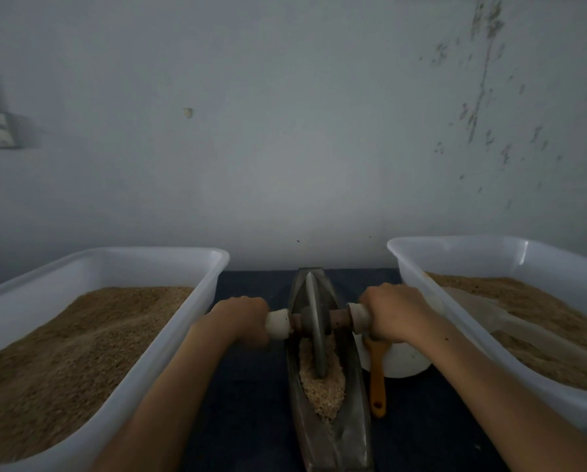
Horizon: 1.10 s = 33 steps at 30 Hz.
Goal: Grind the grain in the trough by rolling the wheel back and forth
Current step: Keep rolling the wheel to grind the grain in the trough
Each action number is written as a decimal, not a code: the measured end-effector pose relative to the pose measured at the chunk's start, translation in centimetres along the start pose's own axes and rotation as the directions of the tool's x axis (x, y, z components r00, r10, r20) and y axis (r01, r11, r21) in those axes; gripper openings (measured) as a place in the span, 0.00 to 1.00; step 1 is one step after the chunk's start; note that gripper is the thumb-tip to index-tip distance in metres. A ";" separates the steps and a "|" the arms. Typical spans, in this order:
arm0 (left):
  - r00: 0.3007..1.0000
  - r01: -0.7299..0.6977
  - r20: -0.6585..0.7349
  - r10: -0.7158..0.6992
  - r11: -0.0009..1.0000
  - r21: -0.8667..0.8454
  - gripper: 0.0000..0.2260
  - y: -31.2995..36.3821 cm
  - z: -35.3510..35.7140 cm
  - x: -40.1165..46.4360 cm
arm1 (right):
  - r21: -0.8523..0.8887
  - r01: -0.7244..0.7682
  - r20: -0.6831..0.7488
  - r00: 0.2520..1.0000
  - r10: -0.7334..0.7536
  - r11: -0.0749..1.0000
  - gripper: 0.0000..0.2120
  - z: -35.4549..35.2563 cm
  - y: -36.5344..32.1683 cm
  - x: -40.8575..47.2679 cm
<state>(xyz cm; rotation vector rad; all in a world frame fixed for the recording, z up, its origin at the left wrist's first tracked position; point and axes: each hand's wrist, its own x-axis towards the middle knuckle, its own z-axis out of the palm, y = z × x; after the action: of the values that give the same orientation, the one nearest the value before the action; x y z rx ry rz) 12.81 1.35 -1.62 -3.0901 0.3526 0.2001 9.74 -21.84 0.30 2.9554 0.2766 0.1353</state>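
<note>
Both hands are clenched on the axle's pale end grips, left hand and right hand, either side of the wheel. It stands upright in the narrow trough, its rim in the grain. It looks heavy and rigid, so those grips are the right hold.

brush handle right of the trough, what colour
Orange brush handle, seen in the head view.
</note>
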 end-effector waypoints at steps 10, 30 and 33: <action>0.991 0.019 -0.129 -0.015 1.000 0.024 0.18 0.4 0.1 -0.2 | 0.019 -0.015 -0.132 0.991 0.017 1.000 0.09 1.0 0.0 0.4; 1.000 -0.007 0.017 0.007 1.000 -0.016 0.18 -0.2 0.3 0.3 | -0.021 0.017 0.006 1.000 -0.017 1.000 0.10 0.2 0.1 0.1; 1.000 -0.005 -0.008 0.005 1.000 -0.010 0.18 -0.2 0.4 0.5 | -0.001 0.017 -0.018 1.000 -0.017 1.000 0.11 0.3 0.0 0.1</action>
<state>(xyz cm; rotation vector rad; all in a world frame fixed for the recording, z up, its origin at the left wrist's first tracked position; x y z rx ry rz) 13.24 1.43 -2.07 -3.1009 0.3606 0.1905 9.89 -21.89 0.00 2.9517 0.3041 0.1596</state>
